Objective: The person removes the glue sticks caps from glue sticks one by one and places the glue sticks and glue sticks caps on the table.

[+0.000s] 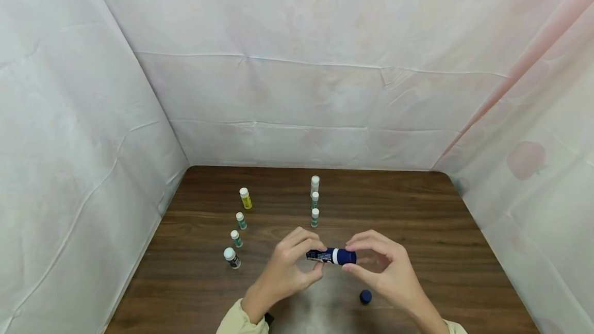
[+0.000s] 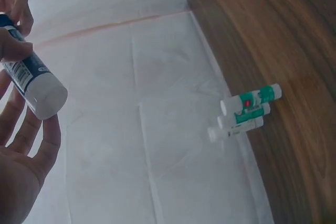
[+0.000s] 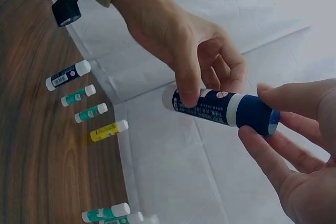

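Observation:
A glue stick (image 1: 327, 255) with a dark-blue printed label lies level between my two hands above the table. My left hand (image 1: 293, 259) pinches its label part between thumb and fingers. Toward the left its whitish end (image 2: 47, 95) shows in the left wrist view. My right hand (image 1: 387, 267) holds the dark-blue cap (image 3: 257, 115) at the other end, thumb on one side and fingers on the other. Below the right hand on the table is a small round dark-blue piece (image 1: 365, 297); I cannot tell whether it is a loose cap.
On the left of the wooden table (image 1: 417, 210) stands a row of glue sticks: a yellow one (image 1: 246, 199), two green ones (image 1: 241, 220) and a dark-blue one (image 1: 232, 258). Three more glue sticks (image 1: 315, 200) stand in a line at mid-table. White cloth walls enclose the table.

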The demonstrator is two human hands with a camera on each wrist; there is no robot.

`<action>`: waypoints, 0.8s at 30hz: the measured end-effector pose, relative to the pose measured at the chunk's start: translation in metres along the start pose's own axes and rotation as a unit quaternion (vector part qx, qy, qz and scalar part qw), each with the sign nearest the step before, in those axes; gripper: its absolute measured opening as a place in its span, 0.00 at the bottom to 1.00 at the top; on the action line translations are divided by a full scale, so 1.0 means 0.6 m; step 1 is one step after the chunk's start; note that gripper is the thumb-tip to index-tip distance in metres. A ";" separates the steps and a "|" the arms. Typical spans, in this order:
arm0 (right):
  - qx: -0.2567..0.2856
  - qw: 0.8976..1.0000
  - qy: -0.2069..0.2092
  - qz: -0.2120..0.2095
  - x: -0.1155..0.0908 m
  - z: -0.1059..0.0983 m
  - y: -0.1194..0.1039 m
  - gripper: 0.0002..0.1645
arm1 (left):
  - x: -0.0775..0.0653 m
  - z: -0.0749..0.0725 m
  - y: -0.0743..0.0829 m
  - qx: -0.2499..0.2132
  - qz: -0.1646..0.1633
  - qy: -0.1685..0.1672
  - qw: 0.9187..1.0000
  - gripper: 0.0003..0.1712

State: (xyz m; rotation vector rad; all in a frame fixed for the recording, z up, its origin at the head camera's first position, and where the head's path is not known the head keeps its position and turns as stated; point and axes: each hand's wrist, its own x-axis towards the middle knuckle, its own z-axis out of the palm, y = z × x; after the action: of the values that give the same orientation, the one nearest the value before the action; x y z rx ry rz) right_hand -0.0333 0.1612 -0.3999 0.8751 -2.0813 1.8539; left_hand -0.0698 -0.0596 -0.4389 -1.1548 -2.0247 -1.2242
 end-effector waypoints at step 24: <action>-0.017 0.997 -0.031 -0.070 -0.003 0.013 -0.002 0.24 | -0.009 -0.032 0.009 -0.015 -0.002 -0.037 0.999 0.20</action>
State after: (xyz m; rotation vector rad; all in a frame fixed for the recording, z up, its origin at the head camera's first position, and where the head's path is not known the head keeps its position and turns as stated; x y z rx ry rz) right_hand -0.0294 0.1544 -0.4010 1.0548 -2.0231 1.7357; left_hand -0.0624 -0.0774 -0.4317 -1.2290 -2.0698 -1.2337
